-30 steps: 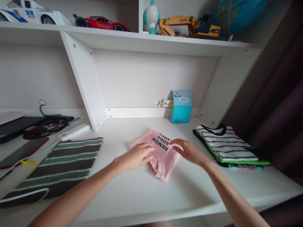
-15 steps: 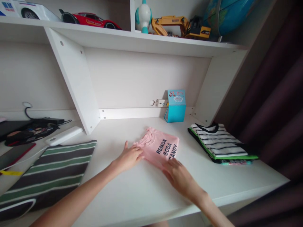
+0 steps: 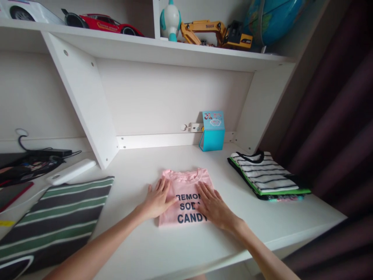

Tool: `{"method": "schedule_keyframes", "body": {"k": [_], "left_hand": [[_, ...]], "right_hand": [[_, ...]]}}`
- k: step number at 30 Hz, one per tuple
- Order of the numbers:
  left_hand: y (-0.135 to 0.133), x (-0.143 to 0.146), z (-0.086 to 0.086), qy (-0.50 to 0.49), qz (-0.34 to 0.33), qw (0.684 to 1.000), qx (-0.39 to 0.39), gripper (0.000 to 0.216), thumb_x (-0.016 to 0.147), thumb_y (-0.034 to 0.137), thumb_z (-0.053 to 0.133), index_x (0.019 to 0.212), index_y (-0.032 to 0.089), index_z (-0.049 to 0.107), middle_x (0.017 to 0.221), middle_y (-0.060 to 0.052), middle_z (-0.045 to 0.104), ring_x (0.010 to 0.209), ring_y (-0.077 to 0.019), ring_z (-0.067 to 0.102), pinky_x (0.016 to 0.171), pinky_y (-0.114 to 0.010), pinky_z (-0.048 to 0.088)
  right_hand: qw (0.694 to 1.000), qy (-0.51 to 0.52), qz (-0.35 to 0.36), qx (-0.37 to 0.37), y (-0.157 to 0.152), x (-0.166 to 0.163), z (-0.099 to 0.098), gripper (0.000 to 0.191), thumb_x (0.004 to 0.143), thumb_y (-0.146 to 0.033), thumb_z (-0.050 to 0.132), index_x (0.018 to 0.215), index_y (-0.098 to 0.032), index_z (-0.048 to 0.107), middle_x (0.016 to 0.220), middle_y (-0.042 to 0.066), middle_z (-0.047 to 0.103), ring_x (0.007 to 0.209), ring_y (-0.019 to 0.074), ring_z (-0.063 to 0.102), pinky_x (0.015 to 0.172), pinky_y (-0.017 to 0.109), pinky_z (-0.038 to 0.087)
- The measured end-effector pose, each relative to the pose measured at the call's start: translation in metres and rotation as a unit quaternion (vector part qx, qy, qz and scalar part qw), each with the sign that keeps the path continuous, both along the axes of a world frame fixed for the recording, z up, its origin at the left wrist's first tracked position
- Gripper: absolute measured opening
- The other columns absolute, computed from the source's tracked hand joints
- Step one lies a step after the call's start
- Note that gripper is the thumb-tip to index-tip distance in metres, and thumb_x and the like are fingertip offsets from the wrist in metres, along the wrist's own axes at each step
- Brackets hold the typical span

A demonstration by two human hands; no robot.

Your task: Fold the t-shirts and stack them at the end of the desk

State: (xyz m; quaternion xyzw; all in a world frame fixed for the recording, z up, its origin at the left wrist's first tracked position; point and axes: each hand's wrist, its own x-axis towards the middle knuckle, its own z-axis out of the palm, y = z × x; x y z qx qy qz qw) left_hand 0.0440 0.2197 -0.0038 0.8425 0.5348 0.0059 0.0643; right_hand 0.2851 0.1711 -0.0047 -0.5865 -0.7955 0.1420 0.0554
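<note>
A pink T-shirt (image 3: 186, 186), folded into a small rectangle with dark printed lettering, lies flat on the white desk (image 3: 134, 249). Its collar points away from me and its lower fold faces me. Resting on the shirt's left edge is my left hand (image 3: 157, 199), fingers spread and flat. My right hand (image 3: 214, 205) lies flat over the right side, fingers stretched out, covering the ends of some printed words. Neither hand grips the cloth.
To the right is a stack of folded clothes (image 3: 266, 175), a striped shirt on top. A striped green-grey cloth (image 3: 64, 214) lies left, near a white bar-shaped device (image 3: 71, 172) and cables. A blue desk calendar (image 3: 213, 134) stands behind. Toys (image 3: 105, 24) line the shelf above.
The folded T-shirt has turned clockwise and come closer to me, so its lettering now reads level. Both hands now lie flat on its sides instead of at its near corners.
</note>
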Motion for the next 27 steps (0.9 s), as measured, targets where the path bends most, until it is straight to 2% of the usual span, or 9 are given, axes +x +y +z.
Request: {"method": "schedule_keyframes", "body": {"k": [2, 5, 8, 11, 16, 18, 21, 24, 27], "left_hand": [[-0.006, 0.001, 0.009, 0.007, 0.004, 1.000, 0.018, 0.063, 0.088, 0.046, 0.033, 0.137, 0.008, 0.033, 0.144, -0.023, 0.030, 0.132, -0.0337, 0.030, 0.099, -0.051, 0.033], [-0.011, 0.000, 0.026, 0.007, 0.016, 0.999, 0.028, 0.039, 0.086, 0.026, 0.036, 0.115, 0.008, 0.055, 0.115, -0.020, 0.059, 0.108, -0.0300, 0.055, 0.085, -0.038, 0.045], [-0.004, -0.007, 0.028, -0.041, 0.024, 0.999, 0.023, 0.025, 0.082, 0.024, 0.042, 0.091, 0.012, 0.062, 0.091, -0.013, 0.065, 0.085, -0.0258, 0.062, 0.075, -0.033, 0.045], [0.012, -0.015, 0.015, -0.177, 0.039, 0.983, -0.018, 0.022, 0.077, 0.026, 0.049, 0.091, 0.016, 0.062, 0.086, -0.008, 0.066, 0.080, -0.0221, 0.062, 0.074, -0.029, 0.044], [0.025, -0.020, 0.006, -0.377, 0.077, 0.910, -0.156, 0.050, 0.069, 0.035, 0.056, 0.113, 0.011, 0.054, 0.085, -0.004, 0.065, 0.078, -0.0212, 0.060, 0.069, -0.028, 0.044], [0.020, -0.018, 0.012, -0.395, 0.068, 0.896, -0.194, 0.052, 0.067, 0.035, 0.056, 0.112, 0.009, 0.055, 0.080, -0.003, 0.064, 0.075, -0.0205, 0.059, 0.067, -0.028, 0.043], [0.013, -0.014, 0.022, -0.396, 0.066, 0.900, -0.170, 0.048, 0.065, 0.030, 0.057, 0.108, 0.010, 0.059, 0.092, -0.006, 0.064, 0.082, -0.0217, 0.058, 0.074, -0.030, 0.043], [0.008, -0.007, 0.026, -0.401, 0.069, 0.900, -0.157, 0.048, 0.065, 0.025, 0.056, 0.110, 0.011, 0.059, 0.110, -0.009, 0.062, 0.090, -0.0229, 0.059, 0.081, -0.031, 0.043], [0.006, 0.004, 0.027, -0.415, 0.071, 0.893, -0.157, 0.049, 0.066, 0.021, 0.055, 0.114, 0.010, 0.058, 0.115, -0.010, 0.061, 0.088, -0.0219, 0.061, 0.081, -0.031, 0.045]], "right_hand": [[1.000, 0.014, -0.010, 0.002, 0.002, 0.006, 0.001, 0.067, 0.092, -0.052, 0.025, 0.147, -0.016, 0.013, 0.152, 0.008, 0.011, 0.139, 0.0243, 0.011, 0.109, 0.047, 0.019], [0.992, 0.015, -0.115, 0.056, 0.006, 0.017, 0.006, 0.050, 0.091, -0.035, 0.037, 0.135, -0.011, 0.040, 0.136, 0.017, 0.044, 0.126, 0.0270, 0.039, 0.099, 0.038, 0.034], [0.979, 0.011, -0.188, 0.076, 0.012, 0.025, 0.006, 0.028, 0.086, -0.025, 0.044, 0.103, -0.010, 0.061, 0.103, 0.017, 0.063, 0.097, 0.0268, 0.058, 0.080, 0.032, 0.041], [0.975, 0.035, -0.210, 0.060, 0.018, 0.025, 0.004, 0.020, 0.083, -0.023, 0.047, 0.088, -0.014, 0.063, 0.089, 0.012, 0.066, 0.081, 0.0227, 0.061, 0.066, 0.027, 0.039], [0.969, 0.086, -0.230, 0.035, 0.030, 0.025, 0.004, 0.016, 0.072, -0.022, 0.055, 0.086, -0.015, 0.062, 0.081, 0.008, 0.068, 0.073, 0.0176, 0.061, 0.056, 0.021, 0.036], [0.969, 0.096, -0.227, 0.028, 0.033, 0.027, 0.005, 0.007, 0.070, -0.022, 0.056, 0.073, -0.016, 0.059, 0.075, 0.007, 0.067, 0.067, 0.0163, 0.060, 0.052, 0.020, 0.033], [0.972, 0.100, -0.211, 0.032, 0.033, 0.030, 0.007, 0.007, 0.068, -0.018, 0.055, 0.062, -0.017, 0.052, 0.069, 0.006, 0.064, 0.063, 0.0155, 0.057, 0.050, 0.021, 0.029], [0.974, 0.110, -0.192, 0.049, 0.031, 0.031, 0.008, 0.009, 0.070, -0.015, 0.052, 0.062, -0.018, 0.048, 0.069, 0.006, 0.063, 0.063, 0.0153, 0.055, 0.051, 0.022, 0.028], [0.972, 0.136, -0.179, 0.065, 0.029, 0.035, 0.013, 0.004, 0.073, -0.015, 0.048, 0.073, -0.019, 0.050, 0.072, 0.004, 0.064, 0.061, 0.0137, 0.056, 0.050, 0.020, 0.031]]}}
